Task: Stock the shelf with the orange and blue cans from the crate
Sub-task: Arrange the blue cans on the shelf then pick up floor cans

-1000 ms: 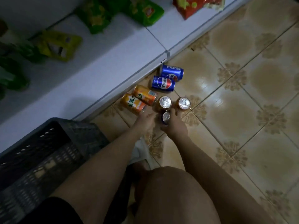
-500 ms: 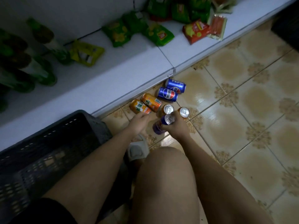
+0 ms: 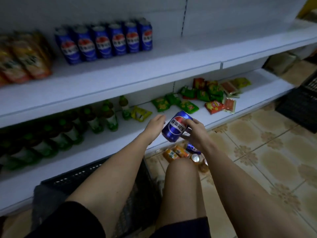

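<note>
Your right hand [image 3: 195, 133] gripped the blue can [image 3: 176, 128], tilted in the air, top toward the shelf [image 3: 154, 66] above-left. Your left hand [image 3: 154, 126], fingers relaxed, waited just beside it.

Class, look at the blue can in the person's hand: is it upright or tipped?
Tipped. The blue can leans in the right hand, its logo slanted.

Held can [image 3: 176, 128] between hands, before lower shelf [image 3: 240, 107], floor cans [image 3: 178, 152] below
</note>
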{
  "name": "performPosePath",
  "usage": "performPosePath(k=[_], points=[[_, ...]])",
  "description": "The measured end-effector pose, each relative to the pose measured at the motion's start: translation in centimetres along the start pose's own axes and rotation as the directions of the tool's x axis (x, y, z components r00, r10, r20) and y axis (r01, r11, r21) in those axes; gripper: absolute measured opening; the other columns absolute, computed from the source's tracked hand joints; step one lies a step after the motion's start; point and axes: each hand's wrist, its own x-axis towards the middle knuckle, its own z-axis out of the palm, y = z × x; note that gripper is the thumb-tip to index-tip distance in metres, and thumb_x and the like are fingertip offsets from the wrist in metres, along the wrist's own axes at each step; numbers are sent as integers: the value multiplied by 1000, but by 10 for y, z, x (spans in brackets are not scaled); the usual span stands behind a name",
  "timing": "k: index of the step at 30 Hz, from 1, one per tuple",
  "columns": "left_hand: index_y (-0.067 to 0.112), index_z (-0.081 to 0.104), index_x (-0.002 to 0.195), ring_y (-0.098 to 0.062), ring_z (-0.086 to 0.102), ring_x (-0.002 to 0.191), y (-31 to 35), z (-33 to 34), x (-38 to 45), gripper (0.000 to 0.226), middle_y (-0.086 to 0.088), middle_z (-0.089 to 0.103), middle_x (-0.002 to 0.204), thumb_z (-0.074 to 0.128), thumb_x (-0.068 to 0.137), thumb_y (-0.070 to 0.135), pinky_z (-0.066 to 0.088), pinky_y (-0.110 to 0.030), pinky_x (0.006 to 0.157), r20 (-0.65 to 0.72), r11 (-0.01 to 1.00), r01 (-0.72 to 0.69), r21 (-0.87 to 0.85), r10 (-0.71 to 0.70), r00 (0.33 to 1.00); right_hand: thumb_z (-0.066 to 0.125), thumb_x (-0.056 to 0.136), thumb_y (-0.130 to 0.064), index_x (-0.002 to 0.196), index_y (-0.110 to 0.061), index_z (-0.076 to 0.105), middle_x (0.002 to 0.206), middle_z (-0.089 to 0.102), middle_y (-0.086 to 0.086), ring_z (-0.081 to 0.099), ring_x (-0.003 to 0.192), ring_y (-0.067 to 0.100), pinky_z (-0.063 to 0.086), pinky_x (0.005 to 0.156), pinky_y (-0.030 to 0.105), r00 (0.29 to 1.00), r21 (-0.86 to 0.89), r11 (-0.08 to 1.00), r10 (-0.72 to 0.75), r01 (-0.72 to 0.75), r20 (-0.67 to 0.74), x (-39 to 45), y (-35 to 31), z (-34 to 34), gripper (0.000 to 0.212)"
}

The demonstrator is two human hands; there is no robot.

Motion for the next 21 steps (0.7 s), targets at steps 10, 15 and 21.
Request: performPosePath(k=[10,15,21], points=[[22,58,122,-21,58,107,60,-113,-48,35,-5,63,112,38,101,41,44,-39,100,-201,984,-169,-56,155,967,77,79,-45,116,-12,60,91,66,7,65,79,20,58,69,36,984,423,906,-62,-15,167,-55,-50,139,52],[19,56,128,-20,53,112,67,-176,-58,41,-3,60,124,35,102,43,42,-38,102,-288,972,-203,116,228,930,80,79,-34,124,-12,57,101,71,10,70,82,23,60,71,42,978,215,975,-98,58,182,-69,-71,185,55],[26,58,122,-23,54,111,51,-260,-55,36,-3,61,125,36,100,44,46,-41,95,-430,867,-68,494,311,848,80,79,-37,120,-23,56,109,69,8,69,93,25,61,75,44,952,-54,980,-171,190,252,-64,-91,241,49]])
